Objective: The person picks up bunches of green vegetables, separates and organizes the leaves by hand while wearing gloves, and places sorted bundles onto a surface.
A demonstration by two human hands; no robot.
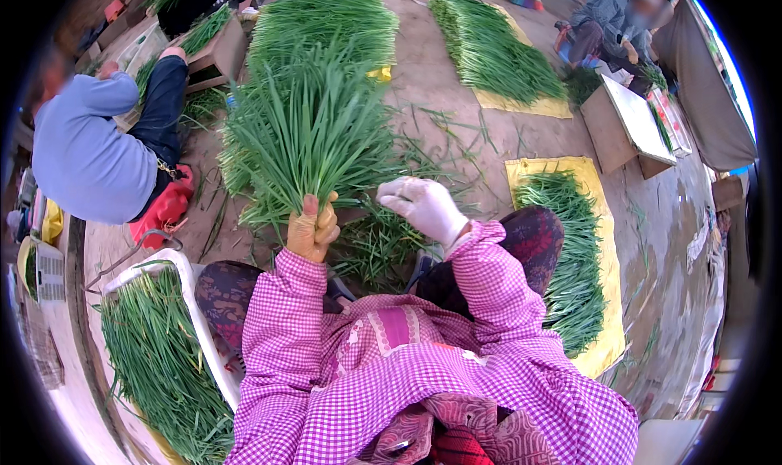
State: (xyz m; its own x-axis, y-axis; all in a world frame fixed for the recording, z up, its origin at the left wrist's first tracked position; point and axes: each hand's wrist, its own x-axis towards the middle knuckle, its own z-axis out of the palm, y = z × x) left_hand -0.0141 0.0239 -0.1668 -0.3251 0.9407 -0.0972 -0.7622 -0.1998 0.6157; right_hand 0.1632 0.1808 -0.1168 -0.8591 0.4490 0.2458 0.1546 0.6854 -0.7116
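My left hand (pixel 313 232), in a yellowish glove, is closed round the lower ends of a bunch of garlic chives (pixel 314 135). The long green leaves fan upward and away from me. To its right, my right hand (pixel 422 208) in a white glove is raised, apart from the bunch. Its fingers are bent together, and whatever may be between them is too small to make out. Loose chive leaves (pixel 379 241) lie on the ground below my hands, between my feet.
A large chive pile (pixel 326 21) lies ahead; another pile (pixel 497 54) is at far right. More chives (pixel 566 249) rest on a yellow sheet (pixel 612 290) at my right. A white crate (pixel 195 314) and chives (pixel 159 359) stand left. Two people sit nearby, beside boxes.
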